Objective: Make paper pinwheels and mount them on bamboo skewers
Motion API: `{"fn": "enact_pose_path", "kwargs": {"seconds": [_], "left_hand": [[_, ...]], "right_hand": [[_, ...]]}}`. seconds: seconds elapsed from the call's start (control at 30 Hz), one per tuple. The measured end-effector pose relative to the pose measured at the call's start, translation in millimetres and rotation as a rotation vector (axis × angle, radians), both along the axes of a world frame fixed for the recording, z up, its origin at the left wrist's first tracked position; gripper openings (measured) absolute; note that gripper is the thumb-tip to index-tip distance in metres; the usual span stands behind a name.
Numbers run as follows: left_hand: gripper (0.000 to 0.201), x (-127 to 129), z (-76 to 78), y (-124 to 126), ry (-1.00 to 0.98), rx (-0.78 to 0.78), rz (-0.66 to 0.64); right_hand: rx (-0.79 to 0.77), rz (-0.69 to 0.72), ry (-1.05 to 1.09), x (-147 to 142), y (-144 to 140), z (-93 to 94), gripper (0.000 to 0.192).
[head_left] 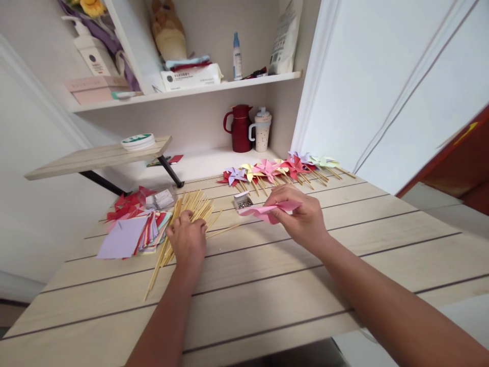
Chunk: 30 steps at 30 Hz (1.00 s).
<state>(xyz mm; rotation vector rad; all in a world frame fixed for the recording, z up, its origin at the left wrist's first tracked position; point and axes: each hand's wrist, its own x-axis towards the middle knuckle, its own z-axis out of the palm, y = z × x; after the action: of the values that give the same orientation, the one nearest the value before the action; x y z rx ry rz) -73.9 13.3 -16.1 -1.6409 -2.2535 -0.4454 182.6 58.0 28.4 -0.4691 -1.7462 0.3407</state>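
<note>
My left hand (187, 237) lies over the pile of thin wooden sticks (196, 204), its fingers curled down onto them. The fingertips are partly hidden, so how many sticks they grip does not show. Raised above the table, my right hand (301, 216) pinches a pink paper pinwheel head (263, 210) between thumb and fingers. Just behind that paper stands a small open box (243, 201) with shiny metal pins in it. A stack of coloured paper squares (126, 237), lilac on top, lies left of the sticks.
Finished paper pinwheels (269, 171) on sticks lie in a row along the back. Red folded paper (132, 204) and a clear plastic box (162, 199) are at the left, near a small raised shelf (95, 155). A red jug (240, 130) and a cup (262, 132) stand behind.
</note>
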Motion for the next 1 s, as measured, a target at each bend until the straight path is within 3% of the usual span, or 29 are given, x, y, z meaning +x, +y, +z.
{"fn": "enact_pose_path", "kwargs": {"seconds": [0.3,0.5,0.6,0.73,0.9,1.0], "left_hand": [[0.024,7,3.5,0,0.091,-0.083,-0.025],[0.042,13,2.0,3,0.229,-0.106,-0.02],[0.033,6,1.5,0,0.185,0.021,-0.018],[0.023,11,10.7,-6,0.015,0.269,-0.055],[0.014,55,13.3,-5,-0.247,0.359,-0.302],[0.012,84,3.9,-1,-0.293,0.315,-0.425]], "right_hand": [[-0.03,0.0,-0.002,-1,0,0.2,0.007],[-0.106,0.008,0.023,-2,0,-0.8,0.007],[-0.244,0.04,0.111,-4,1,-2.9,0.005],[-0.538,0.123,0.358,-11,10,-7.3,0.017],[-0.846,0.432,0.855,-22,26,-12.0,0.028],[-0.994,0.491,1.073,-26,34,-17.6,0.026]]}}
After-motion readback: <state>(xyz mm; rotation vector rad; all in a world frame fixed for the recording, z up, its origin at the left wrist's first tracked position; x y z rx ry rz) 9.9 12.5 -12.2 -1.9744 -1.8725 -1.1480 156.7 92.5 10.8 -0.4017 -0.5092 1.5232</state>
